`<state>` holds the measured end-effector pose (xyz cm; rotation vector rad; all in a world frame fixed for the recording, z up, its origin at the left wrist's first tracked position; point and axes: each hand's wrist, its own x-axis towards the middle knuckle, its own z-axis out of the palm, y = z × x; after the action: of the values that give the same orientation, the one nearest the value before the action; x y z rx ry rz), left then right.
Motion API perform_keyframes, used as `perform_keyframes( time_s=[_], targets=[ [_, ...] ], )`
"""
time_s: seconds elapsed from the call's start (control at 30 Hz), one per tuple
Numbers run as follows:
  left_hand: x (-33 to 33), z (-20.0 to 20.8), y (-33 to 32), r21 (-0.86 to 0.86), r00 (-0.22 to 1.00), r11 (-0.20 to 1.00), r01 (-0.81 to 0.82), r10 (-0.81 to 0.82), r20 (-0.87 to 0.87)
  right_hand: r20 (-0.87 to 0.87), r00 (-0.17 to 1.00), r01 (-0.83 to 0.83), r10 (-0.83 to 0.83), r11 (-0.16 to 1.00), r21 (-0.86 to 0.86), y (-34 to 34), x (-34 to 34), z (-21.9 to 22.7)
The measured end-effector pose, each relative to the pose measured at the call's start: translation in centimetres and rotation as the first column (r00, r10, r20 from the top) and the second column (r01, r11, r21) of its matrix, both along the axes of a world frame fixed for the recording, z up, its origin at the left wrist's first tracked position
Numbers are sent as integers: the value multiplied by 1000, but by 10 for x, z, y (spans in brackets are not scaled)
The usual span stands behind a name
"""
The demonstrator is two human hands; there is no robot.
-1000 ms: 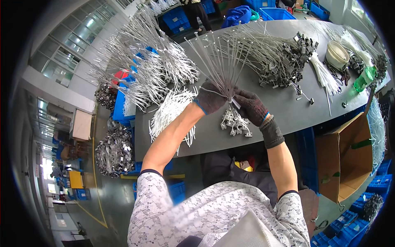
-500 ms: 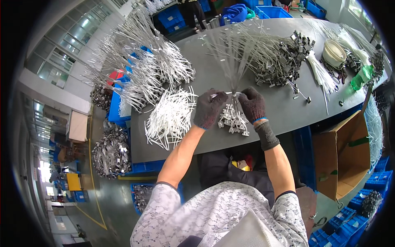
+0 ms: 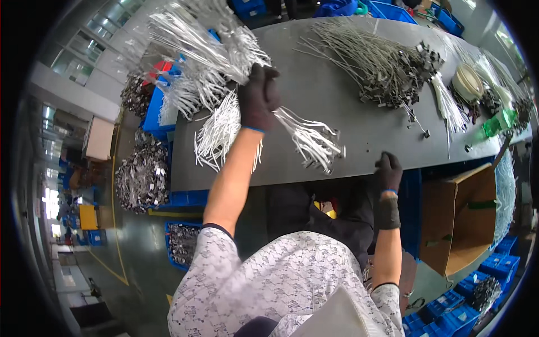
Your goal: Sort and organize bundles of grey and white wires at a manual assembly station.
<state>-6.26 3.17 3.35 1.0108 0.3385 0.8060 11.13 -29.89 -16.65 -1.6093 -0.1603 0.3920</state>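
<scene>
My left hand (image 3: 258,100), in a dark knitted glove, is closed round the middle of a bundle of thin silvery strips (image 3: 309,135). The strips' ends with small metal clips fan out to the lower right, and their long tails reach up and left past the fist. Below the fist a pile of short white strips (image 3: 216,137) lies on the grey table (image 3: 331,101). My right hand (image 3: 388,171), gloved too, is at the table's front edge with its fingers curled in, and nothing shows in them.
More silvery bundles (image 3: 193,84) are heaped at the far left over a blue bin (image 3: 154,115). A heap of strips with dark clips (image 3: 387,78) lies at the back right, near white ties (image 3: 449,109) and a round tub (image 3: 467,80). An open cardboard box (image 3: 457,216) stands right of the table.
My left hand has carried the bundle up and left, swinging it from upright to slanting toward the left heap. My right hand has let go and drawn back to the table's front edge.
</scene>
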Motion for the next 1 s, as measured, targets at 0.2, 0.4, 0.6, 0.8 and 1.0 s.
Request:
perform_keyframes(
  time_s=[0.2,0.4,0.6,0.8,1.0],
  targets=[
    [-140,73,32,84,998,996,-19,13,69,-4,993,-116,116,991,-67,-11,-17,-47],
    [-286,85,70,247,803,790,-562,592,-67,121,927,-318,355,915,-249,56,-50,-47],
    [-351,68,169,447,338,348,-824,935,-104,-20,852,-495,523,794,-353,152,-89,-34],
    [-357,25,297,494,371,386,-779,919,-134,483,661,-97,575,703,-705,209,-124,-61],
    [-338,-52,369,515,411,445,-733,892,-186,531,669,-73,520,757,-649,213,-135,-59]
  ],
)
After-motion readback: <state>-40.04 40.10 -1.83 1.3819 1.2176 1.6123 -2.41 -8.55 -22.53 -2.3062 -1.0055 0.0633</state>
